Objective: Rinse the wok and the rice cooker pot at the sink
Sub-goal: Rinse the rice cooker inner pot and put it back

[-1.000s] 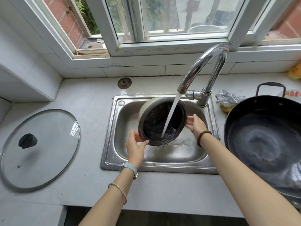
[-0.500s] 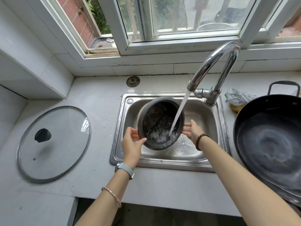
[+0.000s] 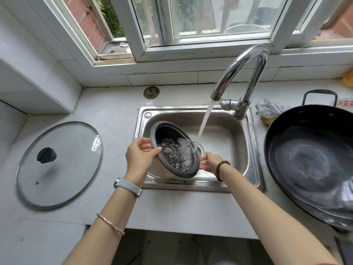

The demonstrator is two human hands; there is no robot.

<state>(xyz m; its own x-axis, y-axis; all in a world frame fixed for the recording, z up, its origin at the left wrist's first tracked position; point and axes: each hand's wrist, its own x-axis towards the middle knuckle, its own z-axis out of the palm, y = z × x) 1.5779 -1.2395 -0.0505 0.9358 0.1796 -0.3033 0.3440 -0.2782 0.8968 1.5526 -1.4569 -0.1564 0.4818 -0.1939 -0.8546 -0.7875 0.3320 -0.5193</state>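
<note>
The rice cooker pot (image 3: 174,150), dark inside and pale outside, hangs tilted over the steel sink (image 3: 254,150), its mouth turned right and toward me with water pooled at the low side. My left hand (image 3: 140,156) grips the pot's left rim, thumb over the edge. My right hand (image 3: 211,162) touches the lower right rim with straight fingers. Water from the tap (image 3: 240,73) falls just past the pot's right rim toward the drain. The black wok (image 3: 313,161) sits on the counter to the right.
A glass lid (image 3: 59,165) with a black knob lies on the counter left of the sink. A sink strainer (image 3: 151,92) lies behind the sink. A silvery scrubber and a yellow sponge (image 3: 269,113) sit between tap and wok. A window runs along the back wall.
The pot has moved left and down, and tipped so its mouth faces right; the stream that fell inside it now passes its rim. Both hands followed the pot.
</note>
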